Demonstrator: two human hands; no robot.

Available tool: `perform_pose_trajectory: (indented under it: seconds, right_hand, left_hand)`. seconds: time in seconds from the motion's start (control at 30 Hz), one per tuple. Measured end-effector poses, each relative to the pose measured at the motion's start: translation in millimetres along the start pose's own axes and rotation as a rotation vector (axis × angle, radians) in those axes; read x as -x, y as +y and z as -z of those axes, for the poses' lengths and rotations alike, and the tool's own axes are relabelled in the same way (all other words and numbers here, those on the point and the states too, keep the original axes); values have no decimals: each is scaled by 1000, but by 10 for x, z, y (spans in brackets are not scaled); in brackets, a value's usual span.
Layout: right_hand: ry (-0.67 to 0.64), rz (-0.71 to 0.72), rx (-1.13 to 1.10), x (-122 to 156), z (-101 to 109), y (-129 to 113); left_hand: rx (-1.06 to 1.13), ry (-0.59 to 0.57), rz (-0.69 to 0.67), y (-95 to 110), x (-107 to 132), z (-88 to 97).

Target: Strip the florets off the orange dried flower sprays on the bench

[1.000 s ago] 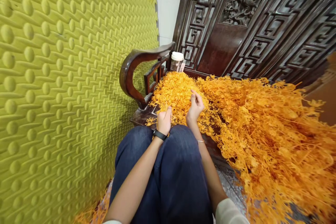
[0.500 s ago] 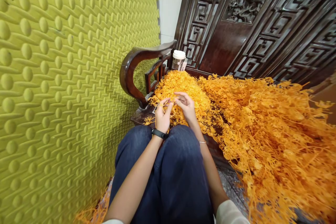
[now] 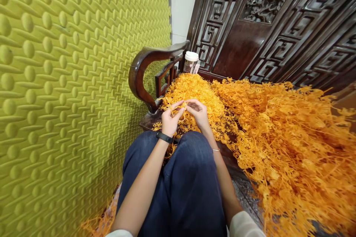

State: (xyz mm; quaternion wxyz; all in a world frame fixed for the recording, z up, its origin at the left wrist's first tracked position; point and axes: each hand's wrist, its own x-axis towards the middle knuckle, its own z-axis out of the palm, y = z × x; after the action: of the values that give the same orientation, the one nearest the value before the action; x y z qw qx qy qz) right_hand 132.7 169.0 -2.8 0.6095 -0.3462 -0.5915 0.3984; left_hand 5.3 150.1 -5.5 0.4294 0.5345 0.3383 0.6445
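Note:
My left hand (image 3: 170,121) wears a dark wristband and pinches a thin orange plastic flower sprig (image 3: 182,119). Strands of it loop below the fingers and stick out past them on the left. My right hand (image 3: 201,115), with a thin bracelet at the wrist, meets the left at the fingertips and pinches the same sprig. Its middle is partly hidden by the fingers. Just beyond both hands lies a heap of small orange plastic flower pieces (image 3: 198,87) on the dark wooden bench (image 3: 147,120).
A much larger mass of orange plastic sprigs (image 3: 292,140) spreads along the bench to the right. A lidded cup (image 3: 191,62) stands in the corner by the curved wooden armrest (image 3: 136,72). Yellow textured foam matting (image 3: 69,81) covers the left side. The carved backrest (image 3: 236,50) rises behind.
My hands have come together at the fingertips, the left wrist turning slightly. A strand of the sprig now points out to the left. The view has shifted a little.

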Motion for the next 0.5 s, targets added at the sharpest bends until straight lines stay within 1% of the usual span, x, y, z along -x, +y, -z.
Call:
perform_pose_trajectory:
  seconds: [0.27,0.4,0.5]
  right_hand:
    - [-39,55,32,24,-12,-33]
    - [17,126,87,13,-7,-41]
    - [29,83,82,7,-8,-39]
  left_hand:
    - [87,29,29,18,-39,37]
    - [72,58,31,37,-34,39]
    - [55,81,57,41,-27,39]
